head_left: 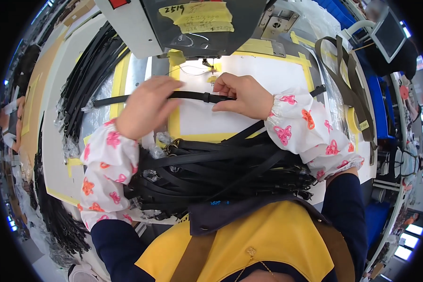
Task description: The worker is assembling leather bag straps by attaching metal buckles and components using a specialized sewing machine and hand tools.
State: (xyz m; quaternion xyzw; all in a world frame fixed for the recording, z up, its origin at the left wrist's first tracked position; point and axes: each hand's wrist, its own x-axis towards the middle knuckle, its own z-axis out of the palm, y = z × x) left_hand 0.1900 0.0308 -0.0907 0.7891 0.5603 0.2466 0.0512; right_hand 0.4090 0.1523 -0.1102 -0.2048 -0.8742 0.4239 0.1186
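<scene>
Across a Pale Worktop [54,160]

We see a grey-and-white machine [192,35] beyond a heap of black straps [211,174]. Between them, a single strap [188,95] runs crosswise. The left hand [148,105] lies across it, its grip hidden from us; the right hand [243,97] pinches it between thumb and fingers, just beside a small black loop [207,97].

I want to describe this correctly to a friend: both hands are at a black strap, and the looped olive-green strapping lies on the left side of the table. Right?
Not quite: the head view shows the looped olive-green strapping on the right side of the table. The left hand and right hand are indeed at a black strap.
</scene>
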